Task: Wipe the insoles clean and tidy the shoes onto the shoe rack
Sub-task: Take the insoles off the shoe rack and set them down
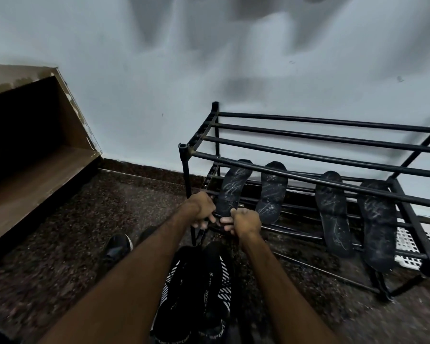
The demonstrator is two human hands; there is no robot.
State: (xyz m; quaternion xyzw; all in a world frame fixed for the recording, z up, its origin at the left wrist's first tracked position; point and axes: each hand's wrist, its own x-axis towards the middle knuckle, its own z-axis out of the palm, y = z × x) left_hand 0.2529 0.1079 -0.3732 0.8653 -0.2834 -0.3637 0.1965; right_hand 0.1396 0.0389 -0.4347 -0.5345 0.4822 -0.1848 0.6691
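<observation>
1. Presently, in the head view, the right hand pinches the heel end of the leftmost dusty black insole. This insole leans on the lower rails of the black metal-tube shoe rack. The left hand sits curled just beside that heel; whether it holds insole or rail I cannot tell.
2. Risk: the insole passes behind the upper front rail, so a hasty pull could snag or bend it, or topple the neighbouring insole. Loosened grit would likely fall onto the black-and-white striped knit shoes below.
3. Count:
   - four insoles, with a third insole and a fourth insole further right, all pale-streaked
   - two striped shoes
   - one plain dark shoe, perhaps a second behind the forearm
   - one white perforated plastic basket
   - one two-tier rack
</observation>
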